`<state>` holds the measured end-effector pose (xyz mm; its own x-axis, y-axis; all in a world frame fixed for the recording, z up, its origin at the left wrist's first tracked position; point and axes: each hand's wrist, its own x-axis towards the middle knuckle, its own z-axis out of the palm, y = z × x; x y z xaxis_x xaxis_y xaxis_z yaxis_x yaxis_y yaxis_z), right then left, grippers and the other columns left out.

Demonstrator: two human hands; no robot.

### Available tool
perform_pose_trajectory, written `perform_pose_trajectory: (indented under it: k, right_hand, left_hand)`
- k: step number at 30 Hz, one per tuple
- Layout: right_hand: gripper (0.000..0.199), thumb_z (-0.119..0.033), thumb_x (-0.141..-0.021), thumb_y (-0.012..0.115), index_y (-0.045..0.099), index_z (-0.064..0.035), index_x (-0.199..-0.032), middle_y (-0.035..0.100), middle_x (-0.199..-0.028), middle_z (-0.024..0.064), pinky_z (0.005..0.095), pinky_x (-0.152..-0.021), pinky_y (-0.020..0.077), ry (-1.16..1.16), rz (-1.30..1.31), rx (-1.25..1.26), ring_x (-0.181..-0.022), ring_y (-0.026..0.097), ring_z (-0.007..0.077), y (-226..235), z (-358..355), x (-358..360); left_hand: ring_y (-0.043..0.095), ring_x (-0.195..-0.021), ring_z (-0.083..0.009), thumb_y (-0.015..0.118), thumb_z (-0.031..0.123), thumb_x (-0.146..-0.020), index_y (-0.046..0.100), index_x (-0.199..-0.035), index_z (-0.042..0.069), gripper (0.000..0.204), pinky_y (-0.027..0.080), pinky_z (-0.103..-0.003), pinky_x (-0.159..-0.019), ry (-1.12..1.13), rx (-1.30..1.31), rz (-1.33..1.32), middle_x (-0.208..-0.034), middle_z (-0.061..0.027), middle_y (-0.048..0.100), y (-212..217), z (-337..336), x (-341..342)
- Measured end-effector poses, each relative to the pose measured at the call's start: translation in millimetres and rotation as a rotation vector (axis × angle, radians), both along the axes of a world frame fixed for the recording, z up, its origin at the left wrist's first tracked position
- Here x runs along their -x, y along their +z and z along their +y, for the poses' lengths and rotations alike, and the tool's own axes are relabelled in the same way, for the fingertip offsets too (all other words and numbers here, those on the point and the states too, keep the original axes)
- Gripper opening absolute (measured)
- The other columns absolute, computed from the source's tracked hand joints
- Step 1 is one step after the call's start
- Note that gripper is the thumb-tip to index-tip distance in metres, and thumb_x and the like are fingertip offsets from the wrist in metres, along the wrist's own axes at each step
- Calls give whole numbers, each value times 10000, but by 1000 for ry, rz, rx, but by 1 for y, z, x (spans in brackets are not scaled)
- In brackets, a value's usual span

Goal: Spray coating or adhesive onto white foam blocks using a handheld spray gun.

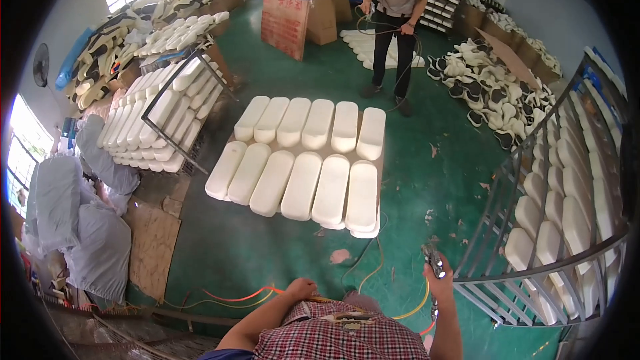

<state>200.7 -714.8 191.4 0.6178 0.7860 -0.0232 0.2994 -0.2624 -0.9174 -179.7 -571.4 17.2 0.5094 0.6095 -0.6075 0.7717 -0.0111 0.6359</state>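
No words or numbers can be read clearly. In the upper middle of the frame, a flat reddish board (285,27) standing beside a cardboard box (322,20) bears rows of red marks like lettering, too small and blurred to make out.

Pads (302,185) laid in two rows on board (359,121). Relative to pads: left rack (171,85) stood to left, right rack (530,273) to right; panel (285,25) and carton (322,21) set behind; spray gun (434,261) held in front, to right.
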Motion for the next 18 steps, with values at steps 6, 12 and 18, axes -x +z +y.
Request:
perform_pose_trajectory:
  k: [6, 12, 18]
  right_hand:
    - [438, -117, -809, 674, 520, 22, -1195, 631, -860, 72, 284, -629, 504, 69, -165, -35, -701, 592, 125, 8, 6, 58]
    - [452, -132, -799, 686, 524, 23, -1191, 630, -858, 67, 287, -668, 487, 23, -189, 22, -736, 583, 135, 29, 2, 107]
    - [434, -93, -780, 675, 540, 25, -1175, 648, -909, 130, 305, -725, 497, -34, -159, 42, -797, 616, 169, 28, -10, 136]
  left_hand:
    - [611, -932, -359, 521, 321, -811, 671, -977, 69, 337, 487, -413, -827, -25, 36, -28, -987, -199, 645, -2, 10, 42]
    - [611, -945, -343, 539, 310, -795, 685, -948, 84, 309, 492, -405, -827, -194, -82, -56, -1008, -179, 649, 2, 17, 71]
    - [613, -954, -350, 534, 328, -804, 685, -952, 66, 337, 489, -400, -842, -187, 24, -26, -1018, -178, 650, -3, 19, 94]
